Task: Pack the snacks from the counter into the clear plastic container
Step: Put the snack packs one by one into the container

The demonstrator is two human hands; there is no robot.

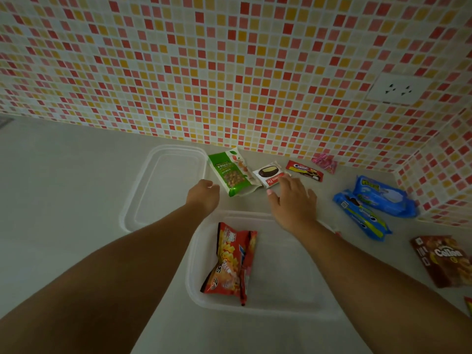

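The clear plastic container sits near me on the counter with a red chip bag lying inside at its left. Beyond it lie a green nut snack bag and a white choco pie packet. My left hand hovers just left of the green bag, fingers curled, holding nothing. My right hand is spread open, its fingertips at the near edge of the choco pie packet. A small red cookie packet and a pink candy packet lie further right by the wall.
The container's clear lid lies flat at the left. Two blue cookie packs and a brown Collon box lie at the right near the corner. A mosaic tile wall with a white socket stands behind the counter.
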